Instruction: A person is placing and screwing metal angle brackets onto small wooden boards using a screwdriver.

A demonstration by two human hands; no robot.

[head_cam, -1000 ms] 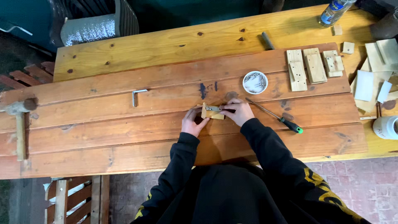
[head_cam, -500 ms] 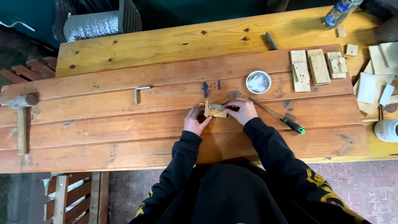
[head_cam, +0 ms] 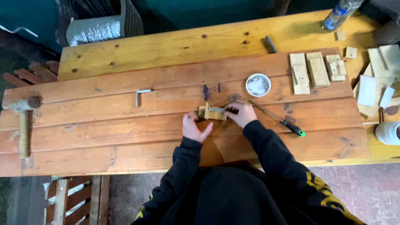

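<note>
though right hand (head_cam: 243, 114) still on block (head_cam: 213, 112), left hand (head_cam: 195, 129) now off

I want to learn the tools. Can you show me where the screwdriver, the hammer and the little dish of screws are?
screwdriver (head_cam: 298, 132), head view, on its green-tipped black handle.
hammer (head_cam: 23, 132), head view, middle of its wooden handle.
dish (head_cam: 258, 84), head view, centre of the round white dish.

I see the small wood block (head_cam: 213, 112) on the workbench (head_cam: 125, 137), between my left hand (head_cam: 195, 128) and right hand (head_cam: 242, 113). The round dish (head_cam: 258, 84) lies behind it, the screwdriver (head_cam: 278, 119) at right, the mallet (head_cam: 23, 121) far left.
</note>
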